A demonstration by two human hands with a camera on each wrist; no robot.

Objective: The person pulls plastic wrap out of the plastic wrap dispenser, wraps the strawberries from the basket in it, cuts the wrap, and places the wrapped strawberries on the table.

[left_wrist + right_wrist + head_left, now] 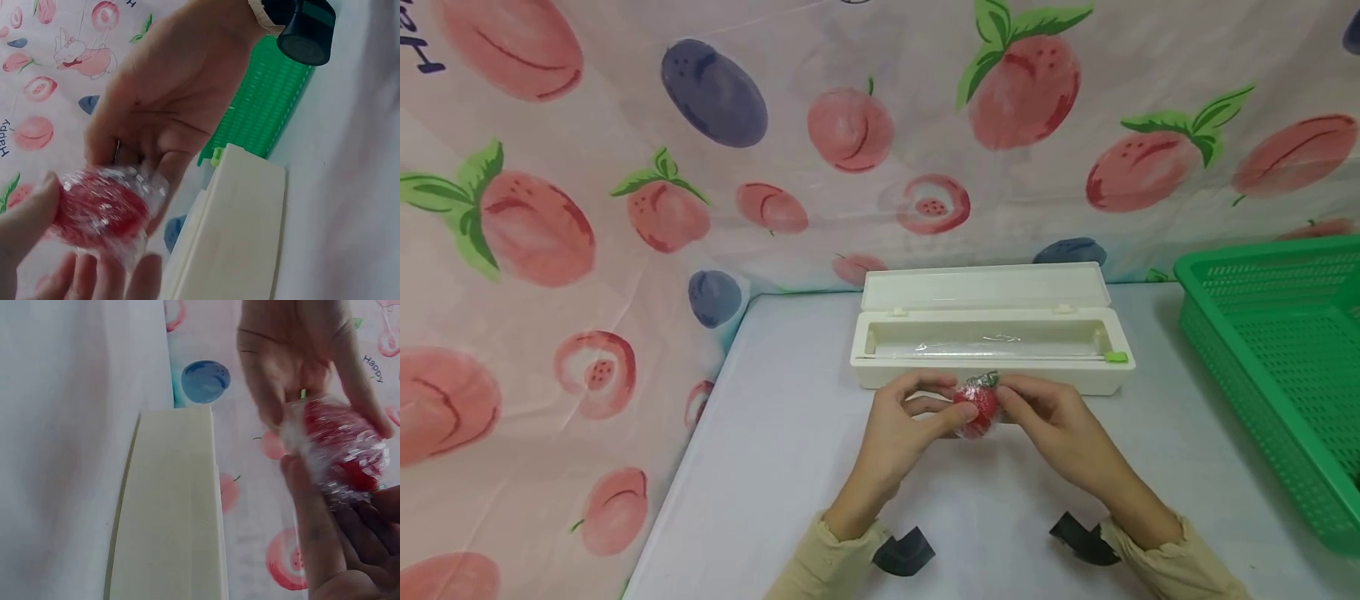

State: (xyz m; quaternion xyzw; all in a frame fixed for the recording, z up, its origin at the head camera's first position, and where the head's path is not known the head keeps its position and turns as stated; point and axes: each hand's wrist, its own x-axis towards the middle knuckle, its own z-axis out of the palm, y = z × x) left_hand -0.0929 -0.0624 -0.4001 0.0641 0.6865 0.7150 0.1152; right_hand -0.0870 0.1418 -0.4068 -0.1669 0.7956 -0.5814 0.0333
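Observation:
A strawberry [976, 408] with a green leafy top is wrapped in clear cling film, held up between both hands in front of the white box. My left hand [898, 433] pinches it from the left, thumb across its front. On the other side, the right hand [1067, 429] holds the film near the leaves between thumb and fingers. Crinkled, shiny film [156, 187] sticks out around the red fruit in the left wrist view. The right wrist view shows the wrapped strawberry [344, 450] between the fingers of the two hands.
Just behind the hands stands a white cling film dispenser box [992, 375], lid [985, 287] raised, a film roll inside and a green slider [1116, 357] at its right end. A green plastic basket [1262, 417] stands at the right. Fruit-print cloth hangs behind and left.

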